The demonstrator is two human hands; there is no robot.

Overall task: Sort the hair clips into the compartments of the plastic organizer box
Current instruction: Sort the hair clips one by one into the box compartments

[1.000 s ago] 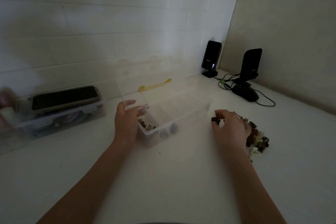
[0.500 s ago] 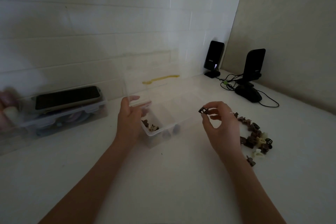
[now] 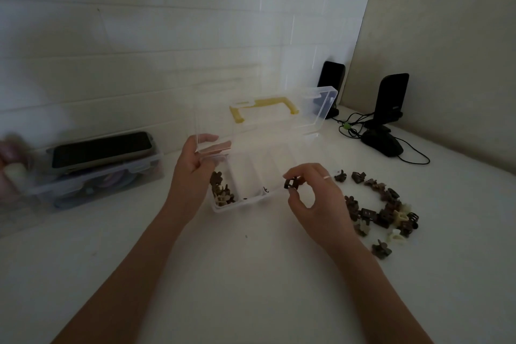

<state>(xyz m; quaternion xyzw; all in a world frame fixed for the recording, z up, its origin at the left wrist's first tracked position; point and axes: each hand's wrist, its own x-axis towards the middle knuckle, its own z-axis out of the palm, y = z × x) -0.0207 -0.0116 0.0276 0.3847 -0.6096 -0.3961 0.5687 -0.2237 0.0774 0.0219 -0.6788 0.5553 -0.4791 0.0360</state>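
Observation:
A clear plastic organizer box with a raised lid and yellow handle stands on the white table. Its left compartment holds several brown and cream hair clips. My left hand grips the box's left end and the lid's corner. My right hand pinches a small dark brown hair clip between thumb and forefinger, right at the box's front right rim. A loose pile of brown and cream hair clips lies on the table to the right of that hand.
At the left sits another clear box with a phone lying on top. Two black speakers and a black mouse with cables stand at the back right corner. Walls close the back and right.
My right hand picked a dark clip from the pile, lifted it and carried it left to the box's front rim. The box lid now stands more open.

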